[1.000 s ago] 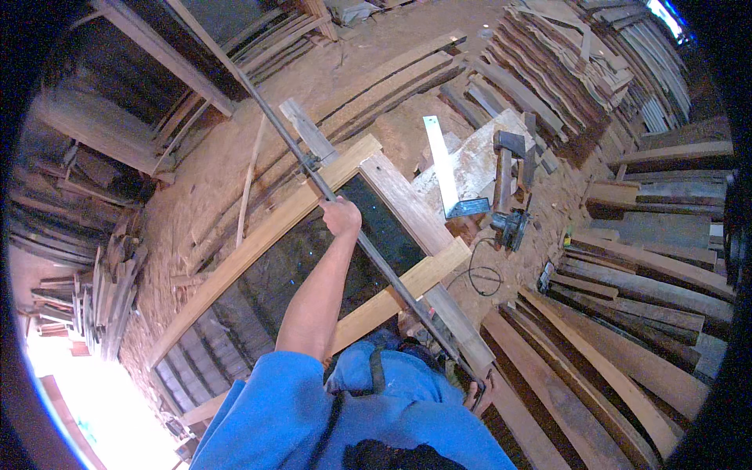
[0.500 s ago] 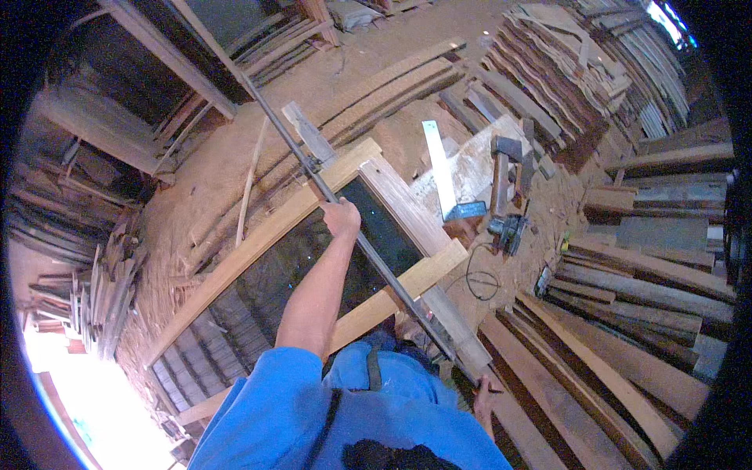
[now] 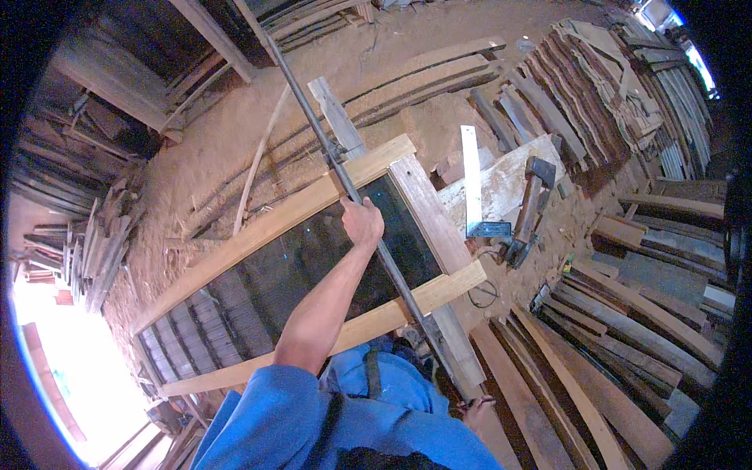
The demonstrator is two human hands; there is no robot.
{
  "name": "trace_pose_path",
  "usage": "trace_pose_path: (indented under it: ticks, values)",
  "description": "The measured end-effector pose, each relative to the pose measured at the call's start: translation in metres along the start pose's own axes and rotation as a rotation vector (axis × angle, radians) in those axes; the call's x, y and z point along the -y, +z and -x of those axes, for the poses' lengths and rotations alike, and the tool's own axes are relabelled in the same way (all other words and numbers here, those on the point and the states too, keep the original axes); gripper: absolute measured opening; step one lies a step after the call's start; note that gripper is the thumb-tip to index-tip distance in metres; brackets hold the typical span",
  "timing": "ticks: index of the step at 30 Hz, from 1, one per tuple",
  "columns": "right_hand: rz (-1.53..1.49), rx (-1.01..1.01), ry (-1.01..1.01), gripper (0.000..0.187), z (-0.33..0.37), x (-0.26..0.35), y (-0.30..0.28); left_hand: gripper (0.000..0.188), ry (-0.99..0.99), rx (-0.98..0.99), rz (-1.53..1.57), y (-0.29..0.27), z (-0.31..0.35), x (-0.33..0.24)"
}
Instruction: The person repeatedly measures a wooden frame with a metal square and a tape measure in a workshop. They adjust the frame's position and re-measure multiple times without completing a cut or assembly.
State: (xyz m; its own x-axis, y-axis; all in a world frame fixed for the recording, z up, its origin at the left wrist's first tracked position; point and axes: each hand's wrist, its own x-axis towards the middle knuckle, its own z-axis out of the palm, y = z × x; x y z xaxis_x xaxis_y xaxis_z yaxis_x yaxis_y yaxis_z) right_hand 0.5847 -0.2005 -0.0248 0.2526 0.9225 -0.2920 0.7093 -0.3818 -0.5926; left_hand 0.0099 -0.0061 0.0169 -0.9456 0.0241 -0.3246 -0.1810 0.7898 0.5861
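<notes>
Bar clamp (image 3: pixel 402 282) crosses wooden frame (image 3: pixel 372 323), long axis upper-left to lower-right; left hand (image 3: pixel 363 222) grasps mid-bar; right hand (image 3: pixel 475 411) at lower end, grip unclear.

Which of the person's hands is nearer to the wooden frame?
Left. The left hand holds the metal bar over the wooden frame; the right hand is outside it, by the bar's lower end.
</notes>
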Motion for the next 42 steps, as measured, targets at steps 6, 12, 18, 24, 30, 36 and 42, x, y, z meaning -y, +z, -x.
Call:
trace_pose_path:
  ticks: [6, 12, 18, 24, 30, 36, 42]
  values:
    - [0.064, 0.074, 0.006, 0.044, -0.019, 0.004, 0.000, 0.047, -0.026, 0.030, 0.006, -0.007, 0.003, -0.005]
    - [0.072, 0.093, -0.004, 0.042, -0.028, 0.002, 0.005, 0.050, -0.042, 0.026, 0.060, -0.010, 0.002, -0.005]
    - [0.052, -0.007, -0.131, 0.041, -0.013, 0.013, 0.006, 0.053, -0.052, 0.022, 0.003, 0.002, 0.000, 0.004]
    - [0.100, -0.247, -0.559, 0.040, 0.024, 0.017, -0.001, 0.057, 0.038, -0.076, -0.022, 0.019, -0.017, 0.018]
    - [-0.054, -0.142, -0.549, 0.036, 0.025, -0.025, 0.004, 0.052, 0.062, -0.063, -0.153, 0.020, -0.024, 0.017]
    - [0.099, -0.113, -0.420, 0.036, 0.020, -0.019, -0.008, 0.051, 0.080, -0.087, -0.179, 0.022, -0.028, 0.017]
    - [0.194, 0.129, -0.429, 0.038, 0.007, -0.039, -0.031, 0.051, 0.128, -0.044, -0.208, 0.025, -0.032, 0.024]
